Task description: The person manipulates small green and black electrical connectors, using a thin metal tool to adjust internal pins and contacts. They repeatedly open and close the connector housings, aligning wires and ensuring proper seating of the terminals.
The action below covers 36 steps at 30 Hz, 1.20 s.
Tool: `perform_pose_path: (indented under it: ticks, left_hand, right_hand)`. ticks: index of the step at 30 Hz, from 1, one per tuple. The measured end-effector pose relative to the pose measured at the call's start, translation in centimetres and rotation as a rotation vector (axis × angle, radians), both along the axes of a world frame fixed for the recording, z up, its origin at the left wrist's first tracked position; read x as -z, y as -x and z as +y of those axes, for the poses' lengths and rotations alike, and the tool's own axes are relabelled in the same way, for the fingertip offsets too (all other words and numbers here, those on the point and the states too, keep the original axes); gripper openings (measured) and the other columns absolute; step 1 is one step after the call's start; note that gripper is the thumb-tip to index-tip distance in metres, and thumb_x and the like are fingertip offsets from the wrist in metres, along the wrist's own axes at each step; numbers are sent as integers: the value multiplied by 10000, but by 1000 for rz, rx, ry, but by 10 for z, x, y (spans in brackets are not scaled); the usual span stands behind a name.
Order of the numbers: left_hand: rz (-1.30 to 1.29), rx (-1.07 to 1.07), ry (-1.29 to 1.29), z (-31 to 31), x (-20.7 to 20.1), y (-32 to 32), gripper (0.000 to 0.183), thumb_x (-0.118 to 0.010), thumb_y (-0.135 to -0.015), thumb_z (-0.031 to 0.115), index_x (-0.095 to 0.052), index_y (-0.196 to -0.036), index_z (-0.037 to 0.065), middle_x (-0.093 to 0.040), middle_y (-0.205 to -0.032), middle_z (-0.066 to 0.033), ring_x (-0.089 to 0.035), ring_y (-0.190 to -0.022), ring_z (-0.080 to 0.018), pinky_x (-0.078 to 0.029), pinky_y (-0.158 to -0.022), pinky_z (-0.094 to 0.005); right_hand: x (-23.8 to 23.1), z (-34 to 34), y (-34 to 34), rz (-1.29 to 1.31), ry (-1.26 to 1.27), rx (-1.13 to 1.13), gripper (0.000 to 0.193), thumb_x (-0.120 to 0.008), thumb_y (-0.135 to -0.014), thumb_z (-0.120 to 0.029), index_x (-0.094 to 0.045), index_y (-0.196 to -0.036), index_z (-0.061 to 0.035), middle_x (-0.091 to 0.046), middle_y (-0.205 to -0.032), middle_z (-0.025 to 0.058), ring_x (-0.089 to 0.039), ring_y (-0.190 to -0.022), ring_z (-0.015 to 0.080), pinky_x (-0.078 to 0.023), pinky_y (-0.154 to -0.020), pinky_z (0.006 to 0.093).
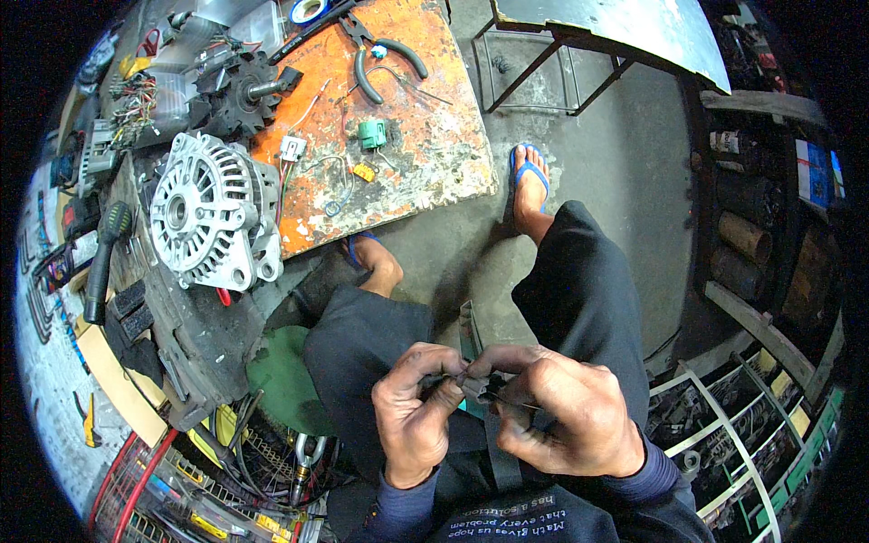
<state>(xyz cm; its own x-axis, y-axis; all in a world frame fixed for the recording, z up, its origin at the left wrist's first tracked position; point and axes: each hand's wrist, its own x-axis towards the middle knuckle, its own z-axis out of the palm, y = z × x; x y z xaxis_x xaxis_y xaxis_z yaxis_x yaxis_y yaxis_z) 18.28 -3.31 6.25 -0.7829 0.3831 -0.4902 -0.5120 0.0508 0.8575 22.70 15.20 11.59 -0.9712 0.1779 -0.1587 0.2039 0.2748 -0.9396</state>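
Observation:
Above my lap, my left hand [418, 403] and my right hand [563, 409] meet with their fingers closed in a pinch. Between the fingertips is a small grey and black piece [475, 391], partly covered; it looks like a plug connector. A thin dark strand shows by the right fingers. Farther off, on a worn orange board [425, 149], lie a green connector [372, 134], a white connector [292, 148], a small yellow connector [364, 172] and pliers [362, 54] with dark handles spread. Left of the board stands a silver alternator housing [213, 213].
A finned black rotor [240, 95] lies behind the housing. A black-handled tool [107, 258] rests at the left. Wire racks [724, 443] stand at lower right, and a metal-topped table [625, 32] is at the far right. My feet in blue sandals [530, 176] are on the floor.

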Motion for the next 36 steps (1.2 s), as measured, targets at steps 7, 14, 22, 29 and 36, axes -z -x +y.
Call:
perform_pose_path:
  ticks: [7, 14, 22, 29, 36]
  left_hand:
    - [-44, -3, 35, 3, -6, 1, 126, -744, -889, -59, -714, -1009, -33, -696, -995, -82, -643, -890, -136, -508, -806, -267]
    - [19, 55, 69, 0, -3, 2, 151, -707, -869, -105, -715, -1003, -36, -699, -953, -91, -656, -884, -149, -512, -799, -278]
    - [56, 110, 148, 6, -1, 3, 153, -708, -845, -89, -708, -984, -23, -700, -931, -100, -666, -861, -165, -513, -789, -289]
    - [302, 270, 267, 7, 0, 11, 147, -693, -851, -85, -709, -981, -19, -701, -923, -94, -663, -875, -176, -515, -809, -310]
    - [-42, 151, 95, 7, 7, 2, 170, -690, -818, -89, -700, -973, -20, -702, -935, -111, -676, -883, -203, -516, -810, -321]
  right_hand:
    - [8, 2, -5, -1, -7, -112, 277, -793, -804, -36, -604, -1006, -14, -690, -1223, 178, -745, -907, 353, -637, -691, 382]
    - [8, -2, -3, 31, -3, 10, 266, -848, -700, 41, -611, -812, -2, -762, -1011, 205, -781, -817, 281, -607, -674, 321]
    - [16, -7, -8, 32, 31, 117, 255, -841, -699, 75, -611, -790, 13, -756, -865, 203, -793, -814, 275, -606, -648, 318]
    - [23, -7, -13, 55, 45, 145, 260, -838, -722, 81, -589, -769, 22, -693, -658, 139, -806, -877, 335, -609, -630, 329]
    - [24, -6, -14, 57, 32, 188, 261, -854, -712, 57, -602, -777, 30, -711, -688, 144, -806, -867, 323, -610, -646, 334]
